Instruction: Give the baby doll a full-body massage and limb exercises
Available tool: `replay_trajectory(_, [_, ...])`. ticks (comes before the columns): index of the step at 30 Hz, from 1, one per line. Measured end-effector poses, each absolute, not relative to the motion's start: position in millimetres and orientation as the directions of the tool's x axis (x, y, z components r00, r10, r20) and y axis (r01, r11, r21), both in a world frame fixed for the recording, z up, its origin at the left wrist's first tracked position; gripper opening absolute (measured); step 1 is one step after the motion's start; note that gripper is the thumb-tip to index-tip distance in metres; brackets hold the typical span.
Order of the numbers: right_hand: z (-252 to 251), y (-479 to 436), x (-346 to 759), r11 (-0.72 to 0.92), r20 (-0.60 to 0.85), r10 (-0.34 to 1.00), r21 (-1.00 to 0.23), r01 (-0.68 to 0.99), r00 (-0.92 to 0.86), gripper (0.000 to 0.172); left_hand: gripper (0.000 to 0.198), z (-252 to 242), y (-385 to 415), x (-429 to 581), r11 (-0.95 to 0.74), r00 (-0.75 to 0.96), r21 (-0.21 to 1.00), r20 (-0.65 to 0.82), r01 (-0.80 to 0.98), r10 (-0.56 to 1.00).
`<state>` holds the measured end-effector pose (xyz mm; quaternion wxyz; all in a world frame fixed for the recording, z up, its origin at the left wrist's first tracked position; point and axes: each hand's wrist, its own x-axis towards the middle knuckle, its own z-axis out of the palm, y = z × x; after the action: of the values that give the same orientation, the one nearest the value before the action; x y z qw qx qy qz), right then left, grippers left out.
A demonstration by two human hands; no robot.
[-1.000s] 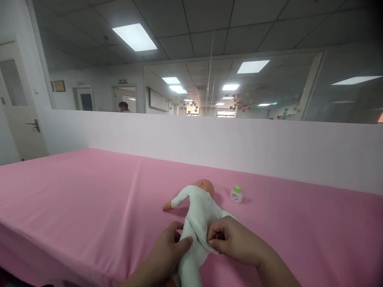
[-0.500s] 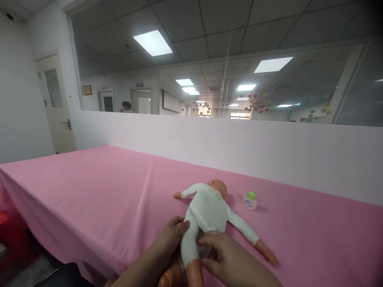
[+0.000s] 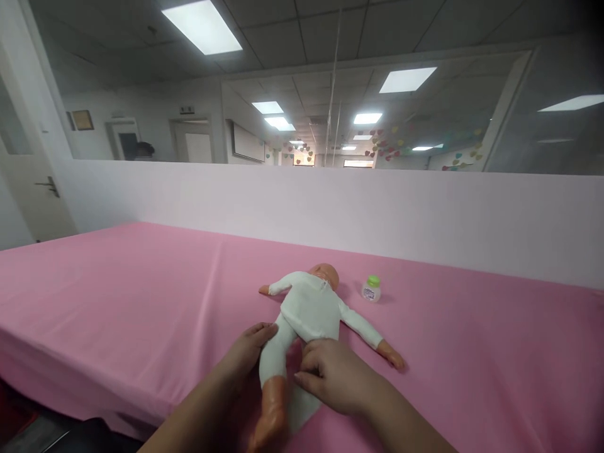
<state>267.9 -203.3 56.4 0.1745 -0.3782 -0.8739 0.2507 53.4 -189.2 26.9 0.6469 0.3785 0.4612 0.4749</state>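
A baby doll [image 3: 311, 305] with a white cloth body and tan plastic head, hands and feet lies on its back, arms spread. My left hand [image 3: 255, 343] grips the outer side of the doll's thigh at the left, thumb on top. Below it, that leg's bare plastic foot [image 3: 274, 412] points toward me. My right hand [image 3: 335, 374], fingers bent, is closed at the top of the doll's other leg [image 3: 302, 409]. Much of that leg is hidden under the hand, and its foot does not show.
A small clear jar [image 3: 371, 292] with a green lid stands beyond the doll's arm, near the head. Pink cloth [image 3: 141, 289] covers the table, which meets a white low wall [image 3: 330, 204] with a glass or mirror panel above. A door [image 3: 33, 182] is at far left.
The view has turned right and tilted down, so doll and jar appear farther left and higher. The doll's legs have come apart, one now lying under my right hand.
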Motion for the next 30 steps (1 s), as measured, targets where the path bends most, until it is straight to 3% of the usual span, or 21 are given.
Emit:
replay_trajectory(6, [59.0,-199.4,285.2,0.487,-0.011,0.792,-0.590,0.644,-0.610,0.031,0.035,24.7,-187.7,50.4,0.301,0.167,0.924,-0.267,-0.236,0.949])
replay_trajectory(10, [63.5,-201.3,293.3,0.424,-0.089,0.794,-0.627,0.653,-0.601,0.016,0.038,22.4,-194.7,56.8,0.293,0.180,0.941,-0.264,-0.167,0.948])
replay_trajectory(13, [69.8,-202.9,297.0,0.398,-0.118,0.781,-0.663,0.634,-0.613,0.012,0.039,21.6,-198.7,59.3,0.228,0.185,0.972,-0.214,-0.057,0.959])
replay_trajectory(16, [76.4,-202.2,299.8,0.367,-0.118,0.795,-0.686,0.628,-0.594,0.013,0.035,23.3,-200.7,58.6,0.107,0.128,0.977,-0.131,0.182,0.983])
replay_trajectory(19, [82.1,-199.5,302.8,0.365,0.003,0.871,-0.673,0.643,-0.491,0.020,0.028,28.0,-200.9,56.5,-0.010,0.072,0.894,-0.025,0.449,0.997])
replay_trajectory(23, [86.1,-195.2,307.1,0.354,0.154,0.929,-0.633,0.688,-0.336,0.022,0.027,32.7,-198.2,54.8,-0.057,0.061,0.784,0.024,0.618,0.998])
replay_trajectory(26, [84.9,-192.5,308.2,0.353,0.142,0.932,-0.563,0.747,-0.334,0.022,0.030,33.3,-195.3,56.4,-0.177,0.057,0.675,0.195,0.717,0.979])
replay_trajectory(30, [79.8,-190.6,307.0,0.396,0.118,0.913,-0.479,0.784,-0.390,0.027,0.037,38.4,-188.3,63.8,-0.488,0.269,0.467,0.460,0.737,0.846])
